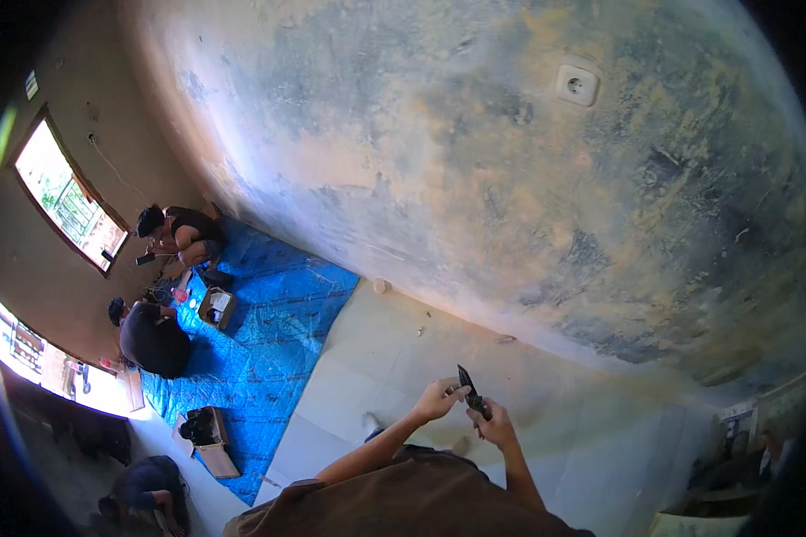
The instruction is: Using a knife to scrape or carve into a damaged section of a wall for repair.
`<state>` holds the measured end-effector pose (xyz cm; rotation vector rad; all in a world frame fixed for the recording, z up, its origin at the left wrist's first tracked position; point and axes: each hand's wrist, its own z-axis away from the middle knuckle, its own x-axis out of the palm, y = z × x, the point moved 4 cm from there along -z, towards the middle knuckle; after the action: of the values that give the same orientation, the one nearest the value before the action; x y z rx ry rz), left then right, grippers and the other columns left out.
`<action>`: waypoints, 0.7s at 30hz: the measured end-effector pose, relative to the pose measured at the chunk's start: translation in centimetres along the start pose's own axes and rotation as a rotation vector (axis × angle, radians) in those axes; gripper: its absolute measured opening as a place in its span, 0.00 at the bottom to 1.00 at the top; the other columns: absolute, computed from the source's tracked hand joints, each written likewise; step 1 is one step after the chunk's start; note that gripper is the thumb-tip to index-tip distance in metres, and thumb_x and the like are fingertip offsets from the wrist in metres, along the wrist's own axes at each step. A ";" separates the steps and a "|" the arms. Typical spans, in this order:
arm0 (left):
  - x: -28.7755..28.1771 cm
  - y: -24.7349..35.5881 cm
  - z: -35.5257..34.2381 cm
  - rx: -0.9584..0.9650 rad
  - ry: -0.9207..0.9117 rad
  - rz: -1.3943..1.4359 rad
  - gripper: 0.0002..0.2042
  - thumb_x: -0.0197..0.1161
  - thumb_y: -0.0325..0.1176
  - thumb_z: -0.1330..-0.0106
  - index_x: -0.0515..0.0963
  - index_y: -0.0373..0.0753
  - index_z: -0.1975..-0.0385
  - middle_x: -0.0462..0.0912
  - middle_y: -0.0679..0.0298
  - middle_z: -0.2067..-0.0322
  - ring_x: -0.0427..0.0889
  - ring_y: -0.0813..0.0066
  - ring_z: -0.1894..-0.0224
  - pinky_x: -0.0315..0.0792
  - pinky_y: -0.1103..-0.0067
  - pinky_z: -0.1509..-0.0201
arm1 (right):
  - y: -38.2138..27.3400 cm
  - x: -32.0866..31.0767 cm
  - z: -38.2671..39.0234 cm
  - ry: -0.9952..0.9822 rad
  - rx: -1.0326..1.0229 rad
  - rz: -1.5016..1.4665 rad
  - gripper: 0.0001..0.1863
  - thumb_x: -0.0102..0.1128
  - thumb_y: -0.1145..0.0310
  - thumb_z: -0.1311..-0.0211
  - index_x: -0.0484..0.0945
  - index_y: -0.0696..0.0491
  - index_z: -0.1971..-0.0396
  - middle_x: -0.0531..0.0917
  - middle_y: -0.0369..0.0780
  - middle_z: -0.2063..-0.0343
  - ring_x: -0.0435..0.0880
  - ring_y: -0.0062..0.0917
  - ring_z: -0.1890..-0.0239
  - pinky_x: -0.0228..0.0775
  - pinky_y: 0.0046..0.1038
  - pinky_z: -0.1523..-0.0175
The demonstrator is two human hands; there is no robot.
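A dark knife point(465, 379) with a pointed black blade is held in front of my body, tip upward. Its handle sits in my right hand point(496, 424), whose fingers are wrapped round it. From the left, my left hand point(438, 399) reaches in with curled fingers and pinches at the blade near the handle. The exact contact of those fingertips is too small to make out. Both hands are above the pale floor point(367, 349), close to my brown top point(403, 501).
A blotchy wall point(403, 134) with a white socket point(578, 85) rises ahead. On the left, two people crouch by a blue tarp point(269, 331) holding an open box point(217, 306) and a carton point(208, 430). Another person point(148, 492) bends at the lower left. Small debris point(381, 285) lies near the wall.
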<state>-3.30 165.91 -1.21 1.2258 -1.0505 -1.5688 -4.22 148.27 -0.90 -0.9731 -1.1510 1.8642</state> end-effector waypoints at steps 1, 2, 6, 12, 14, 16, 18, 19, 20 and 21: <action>-1.6 -0.2 0.7 0.019 0.017 0.026 0.14 0.61 0.42 0.32 0.82 0.37 0.62 0.84 0.58 0.74 0.80 0.70 0.77 0.73 0.72 0.69 | -0.5 1.4 -0.5 -0.045 0.122 -0.032 0.11 0.65 0.65 0.36 0.75 0.56 0.62 0.76 0.34 0.84 0.72 0.15 0.87 0.62 0.22 0.82; -3.6 -0.6 1.1 -0.009 0.052 0.033 0.14 0.60 0.42 0.31 0.82 0.36 0.64 0.83 0.61 0.75 0.78 0.74 0.75 0.72 0.74 0.67 | -1.6 2.9 -1.3 -0.064 0.080 -0.001 0.11 0.64 0.66 0.35 0.76 0.57 0.61 0.76 0.34 0.84 0.72 0.15 0.87 0.63 0.22 0.82; -12.5 -2.6 3.3 0.029 0.178 0.035 0.14 0.60 0.41 0.30 0.82 0.36 0.67 0.80 0.66 0.77 0.75 0.80 0.73 0.68 0.79 0.67 | -5.3 10.5 -5.2 -0.148 0.048 0.008 0.13 0.63 0.63 0.35 0.76 0.57 0.60 0.77 0.34 0.84 0.72 0.15 0.86 0.64 0.22 0.81; -23.6 -6.2 6.6 -0.065 0.280 0.103 0.13 0.61 0.40 0.30 0.79 0.36 0.71 0.77 0.70 0.79 0.71 0.86 0.74 0.62 0.82 0.70 | -9.2 21.5 -10.1 -0.239 -0.124 0.104 0.17 0.62 0.56 0.35 0.78 0.56 0.62 0.78 0.35 0.83 0.75 0.16 0.83 0.67 0.23 0.78; -25.9 -7.1 7.6 -0.067 0.300 0.134 0.14 0.62 0.40 0.30 0.79 0.36 0.72 0.76 0.71 0.80 0.70 0.86 0.75 0.61 0.82 0.71 | -10.1 23.7 -10.9 -0.228 -0.181 0.179 0.18 0.62 0.55 0.36 0.78 0.57 0.63 0.78 0.36 0.83 0.76 0.19 0.82 0.68 0.27 0.75; -27.6 -8.0 8.1 -0.072 0.303 0.145 0.14 0.62 0.41 0.30 0.78 0.36 0.74 0.75 0.71 0.80 0.69 0.86 0.76 0.61 0.81 0.71 | -10.9 25.3 -11.7 -0.224 -0.254 0.195 0.18 0.63 0.55 0.36 0.78 0.57 0.64 0.78 0.37 0.83 0.77 0.20 0.80 0.68 0.28 0.73; -28.8 -8.9 8.0 -0.094 0.339 0.195 0.14 0.63 0.40 0.31 0.77 0.36 0.75 0.75 0.71 0.80 0.69 0.86 0.75 0.60 0.82 0.72 | -11.4 26.3 -12.7 -0.212 -0.284 0.250 0.18 0.63 0.55 0.36 0.78 0.58 0.64 0.77 0.38 0.83 0.77 0.22 0.79 0.69 0.30 0.71; -29.3 -9.1 7.7 -0.047 0.342 0.228 0.14 0.63 0.40 0.31 0.77 0.36 0.75 0.75 0.71 0.80 0.69 0.86 0.75 0.60 0.82 0.72 | -11.6 26.8 -13.3 -0.237 -0.284 0.275 0.18 0.64 0.55 0.37 0.78 0.57 0.63 0.78 0.38 0.83 0.78 0.23 0.78 0.69 0.30 0.70; -30.0 -9.3 7.5 -0.019 0.388 0.207 0.15 0.63 0.39 0.31 0.76 0.35 0.77 0.73 0.70 0.83 0.67 0.86 0.77 0.59 0.81 0.74 | -11.3 27.3 -14.0 -0.272 -0.217 0.356 0.18 0.64 0.55 0.37 0.79 0.57 0.62 0.78 0.39 0.82 0.78 0.24 0.78 0.69 0.31 0.69; -30.8 -9.7 7.2 -0.048 0.410 0.165 0.16 0.64 0.39 0.32 0.76 0.35 0.79 0.72 0.70 0.85 0.65 0.85 0.80 0.58 0.80 0.76 | -11.7 27.6 -14.7 -0.260 -0.277 0.296 0.18 0.64 0.55 0.37 0.79 0.57 0.62 0.78 0.39 0.82 0.78 0.24 0.78 0.69 0.31 0.69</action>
<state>-7.09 198.73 -1.42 1.3213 -0.8186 -1.1472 -1.59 181.59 -0.83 -1.1267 -1.5190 2.1533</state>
